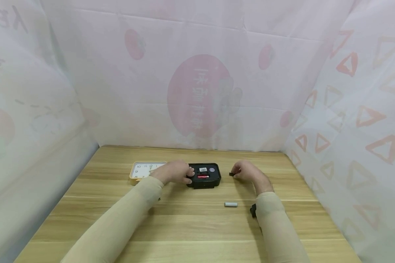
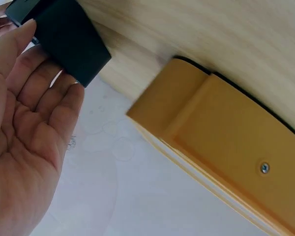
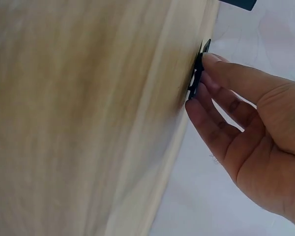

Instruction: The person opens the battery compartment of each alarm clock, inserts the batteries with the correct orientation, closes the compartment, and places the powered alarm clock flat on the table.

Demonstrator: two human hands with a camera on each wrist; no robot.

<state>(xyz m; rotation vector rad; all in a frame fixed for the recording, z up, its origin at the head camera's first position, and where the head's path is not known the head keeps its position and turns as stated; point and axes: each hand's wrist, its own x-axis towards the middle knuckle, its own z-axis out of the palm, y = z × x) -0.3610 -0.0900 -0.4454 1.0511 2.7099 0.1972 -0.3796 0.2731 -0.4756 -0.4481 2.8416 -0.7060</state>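
Observation:
A black clock point(image 1: 212, 181) lies back side up near the middle of the table, with a red battery point(image 1: 203, 176) in its uncovered slot. My left hand point(image 1: 177, 172) grips its left end; in the left wrist view the thumb and fingers lie around the dark casing point(image 2: 71, 42). To the right of the clock, my right hand point(image 1: 248, 172) pinches a small black battery cover point(image 3: 199, 69) between thumb and fingertips, close over the table. A grey battery point(image 1: 230, 204) lies on the wood nearer to me, between the two arms.
A yellow-framed clock point(image 1: 145, 171) with a white dial sits left of the black one, partly behind my left hand. Printed cloth point(image 1: 197, 36) hangs behind the wooden table point(image 1: 184, 233) and on both sides. A black wrist device point(image 1: 253, 210) shows under my right sleeve.

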